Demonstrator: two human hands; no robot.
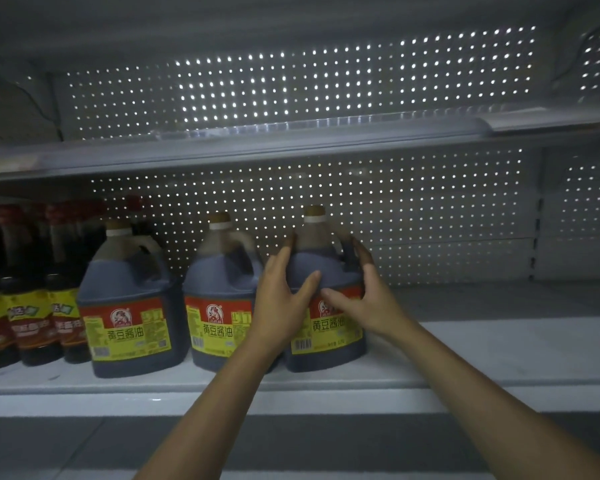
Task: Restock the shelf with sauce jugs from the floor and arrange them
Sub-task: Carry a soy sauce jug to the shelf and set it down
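Observation:
Three dark sauce jugs with red and yellow labels stand in a row on the lower shelf [465,362]. The left jug [129,306] and the middle jug [219,306] stand free. Both my hands hold the right jug [326,265], which stands upright on the shelf close beside the middle one. My left hand [281,296] wraps its left shoulder, thumb across the front. My right hand [364,292] wraps its right side by the handle, thumb on the label's top edge.
Several smaller dark sauce bottles [32,306] with red caps fill the shelf's left end. The shelf to the right of the held jug is bare white board. An upper shelf [291,147] hangs just above the jug caps. A perforated back panel [430,220] closes the rear.

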